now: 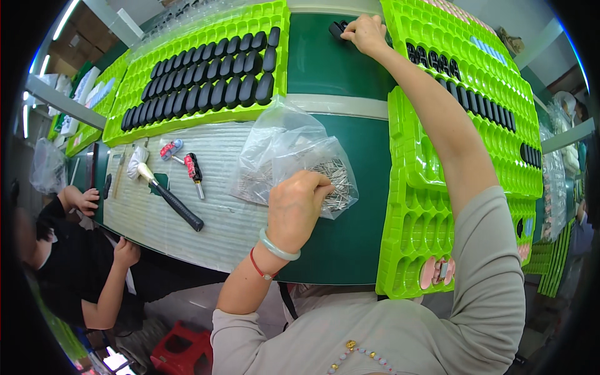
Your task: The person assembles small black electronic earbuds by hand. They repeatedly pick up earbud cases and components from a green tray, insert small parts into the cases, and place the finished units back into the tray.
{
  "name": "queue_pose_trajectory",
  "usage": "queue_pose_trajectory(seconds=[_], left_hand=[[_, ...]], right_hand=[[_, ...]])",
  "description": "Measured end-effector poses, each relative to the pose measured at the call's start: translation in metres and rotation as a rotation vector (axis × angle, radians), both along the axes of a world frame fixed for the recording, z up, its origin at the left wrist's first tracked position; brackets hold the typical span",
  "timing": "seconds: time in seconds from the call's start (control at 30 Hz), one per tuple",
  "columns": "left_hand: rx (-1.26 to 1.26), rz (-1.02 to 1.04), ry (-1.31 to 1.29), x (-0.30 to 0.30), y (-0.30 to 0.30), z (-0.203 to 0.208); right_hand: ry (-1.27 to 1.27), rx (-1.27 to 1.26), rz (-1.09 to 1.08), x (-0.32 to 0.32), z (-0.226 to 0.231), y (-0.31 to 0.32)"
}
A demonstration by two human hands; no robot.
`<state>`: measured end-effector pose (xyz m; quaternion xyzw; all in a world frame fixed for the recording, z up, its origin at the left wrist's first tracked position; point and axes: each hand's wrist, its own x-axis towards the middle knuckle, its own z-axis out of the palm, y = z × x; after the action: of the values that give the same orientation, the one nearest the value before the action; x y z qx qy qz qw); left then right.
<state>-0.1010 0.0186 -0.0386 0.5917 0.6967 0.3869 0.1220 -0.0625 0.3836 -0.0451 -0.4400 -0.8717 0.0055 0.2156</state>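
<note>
My left hand [292,203] is at the mouth of a clear plastic bag [275,147], fingers pinched together beside a heap of thin metal pins [337,181]. What lies between those fingertips is hidden. Stretched far forward, my right hand [367,32] grips a small black plastic piece [338,29] above the green table, close to the light-green tray [395,119] on the right. That tray bears rows of black pieces [478,103] and a pink piece [437,272] at its near end.
Rows of black oval casings [206,87] fill another light-green tray [275,50] at the back left. A black-handled hammer [178,203] and a red-and-black screwdriver [194,172] lie on a pale foam sheet [212,237]. A co-worker's hands [125,253] rest at the left edge, near a red stool [184,347].
</note>
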Motion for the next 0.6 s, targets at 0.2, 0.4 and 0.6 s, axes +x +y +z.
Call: queue_pose_trajectory(seconds=[0.2, 0.4, 0.6], left_hand=[[0.029, -0.031, -0.105, 0.0, -0.003, 0.008], [-0.077, -0.049, -0.57, 0.006, -0.002, 0.025], [0.0, 0.027, -0.374, 0.004, -0.003, 0.013]], right_hand=[[0.024, -0.049, -0.008, -0.005, -0.011, -0.001], [0.087, 0.007, 0.002, 0.013, 0.0, -0.007], [0.348, -0.181, 0.57, 0.067, 0.048, -0.119]])
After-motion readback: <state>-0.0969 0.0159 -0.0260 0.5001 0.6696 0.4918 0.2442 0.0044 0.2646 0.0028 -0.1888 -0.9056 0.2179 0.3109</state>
